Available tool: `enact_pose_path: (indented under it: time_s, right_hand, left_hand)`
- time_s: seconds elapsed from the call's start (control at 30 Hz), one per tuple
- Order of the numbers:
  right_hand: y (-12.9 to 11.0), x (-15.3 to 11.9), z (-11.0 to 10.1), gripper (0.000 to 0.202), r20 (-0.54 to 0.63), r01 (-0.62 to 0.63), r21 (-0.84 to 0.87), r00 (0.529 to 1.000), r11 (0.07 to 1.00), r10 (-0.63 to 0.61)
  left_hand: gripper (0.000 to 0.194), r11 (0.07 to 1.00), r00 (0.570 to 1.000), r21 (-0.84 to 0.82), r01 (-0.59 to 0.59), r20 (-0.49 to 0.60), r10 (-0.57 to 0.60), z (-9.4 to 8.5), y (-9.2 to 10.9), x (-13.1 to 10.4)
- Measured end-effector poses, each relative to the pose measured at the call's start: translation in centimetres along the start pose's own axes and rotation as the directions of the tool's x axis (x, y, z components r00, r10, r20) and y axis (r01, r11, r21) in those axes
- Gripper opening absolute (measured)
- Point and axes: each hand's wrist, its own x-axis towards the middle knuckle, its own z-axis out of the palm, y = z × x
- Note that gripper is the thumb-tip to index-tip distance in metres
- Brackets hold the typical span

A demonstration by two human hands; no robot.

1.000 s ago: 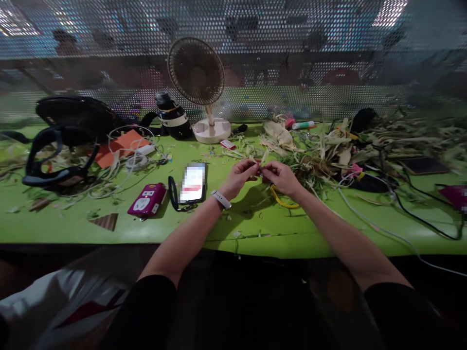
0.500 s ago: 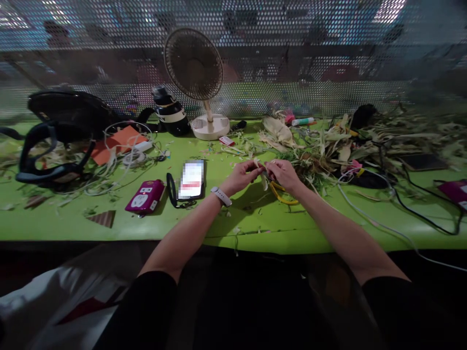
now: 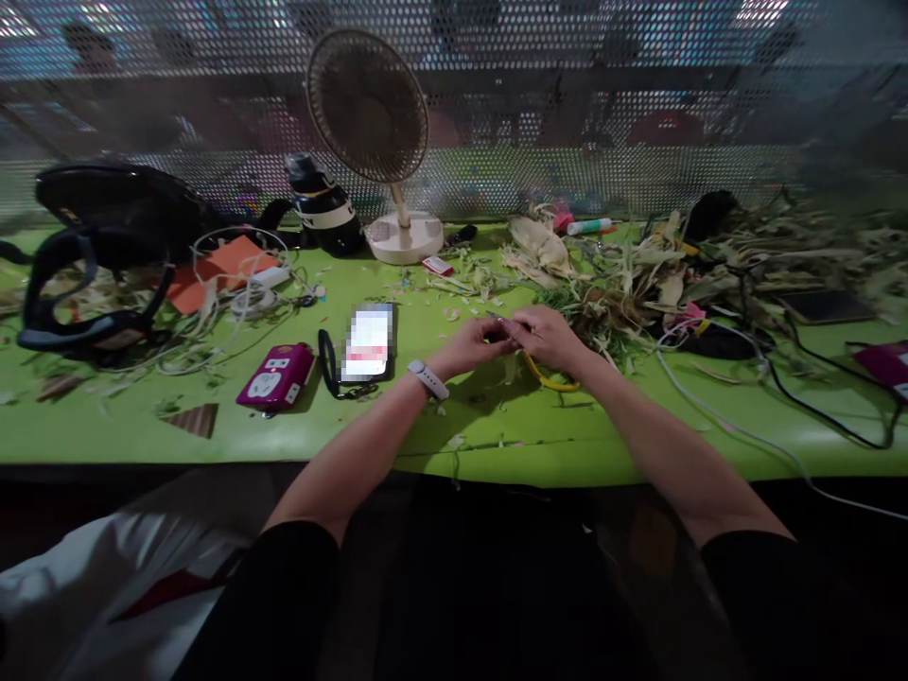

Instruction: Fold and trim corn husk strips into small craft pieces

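Observation:
My left hand [image 3: 469, 348], with a pale band on the wrist, is closed, its fingertips pinched together. Against them press the fingers of my right hand [image 3: 548, 337], closed as well. Whatever sits between the fingertips is small and mostly hidden; a thin pointed end shows just above them. Beneath my right hand a curved yellow handle [image 3: 550, 378] rests low over the table, the rest of that tool hidden by the hand. Dry corn husks [image 3: 543, 248] and a heap of green and brown plant scraps [image 3: 608, 312] lie beyond my right hand.
On the green table [image 3: 397, 430] to the left are a phone [image 3: 367, 345], a purple box [image 3: 276, 378], cables and an orange sheet [image 3: 219, 270]. Behind stand a fan [image 3: 404, 236] and a black bottle [image 3: 330, 222]. A white cable [image 3: 744, 435] crosses the right side.
My hands have drawn closer, fingertips now meeting. The pale husk strip that showed between them is mostly hidden. The view has shifted slightly.

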Motion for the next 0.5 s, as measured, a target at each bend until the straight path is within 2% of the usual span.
enact_pose_path:
  time_s: [0.1, 0.4, 0.5]
  right_hand:
    - [0.3, -0.1, 0.3, 0.038, -0.043, -0.030, 0.090, 0.998, 0.995, 0.034]
    - [-0.4, -0.3, 0.2, 0.037, -0.032, 0.031, 0.061, 0.999, 0.998, -0.029]
    - [-0.3, -0.2, -0.7, 0.041, -0.012, -0.040, 0.116, 0.999, 0.992, 0.042]
  left_hand:
    - [0.022, 0.994, 0.999, -0.101, 0.036, 0.012, -0.035, -0.1, 0.3, -0.1]
    - [0.021, 0.982, 0.983, -0.136, 0.132, 0.143, -0.112, -0.5, -0.1, -0.2]
    - [0.023, 0.966, 0.985, -0.213, 0.145, 0.125, -0.120, -0.2, 0.2, -0.2]
